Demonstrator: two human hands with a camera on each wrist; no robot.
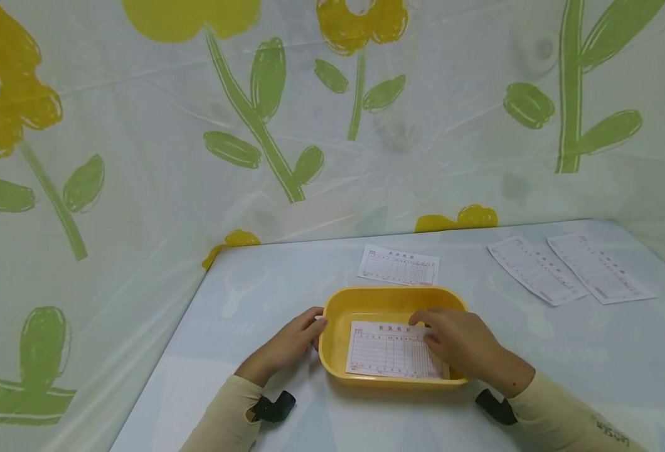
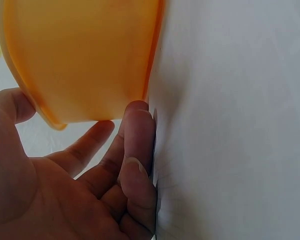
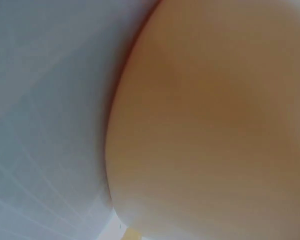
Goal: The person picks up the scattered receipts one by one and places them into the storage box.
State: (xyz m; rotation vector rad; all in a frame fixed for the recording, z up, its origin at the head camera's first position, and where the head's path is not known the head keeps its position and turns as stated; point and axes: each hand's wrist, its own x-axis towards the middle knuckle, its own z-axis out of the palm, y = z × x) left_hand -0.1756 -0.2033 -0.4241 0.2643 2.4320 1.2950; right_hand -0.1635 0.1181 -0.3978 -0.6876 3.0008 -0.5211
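A yellow plastic basin (image 1: 339, 314) rests on the table with a printed receipt slip (image 1: 374, 351) inside it. My left hand (image 1: 287, 345) holds the basin's left end; in the left wrist view the thumb (image 2: 21, 104) is at the rim and other fingers touch the outer wall. My right hand (image 1: 462, 342) reaches over the basin's right side and pinches the slip near its upper right edge, covering that corner. The right wrist view shows only the basin's outer wall (image 3: 205, 130) up close, with the right fingers hidden.
Another receipt slip (image 1: 400, 266) lies just behind the basin. Two more slips, one nearer (image 1: 536, 270) and one farther right (image 1: 600, 269), lie on the white table (image 1: 287, 270). A flower-printed sheet (image 1: 157, 176) hangs behind the table and along its left side.
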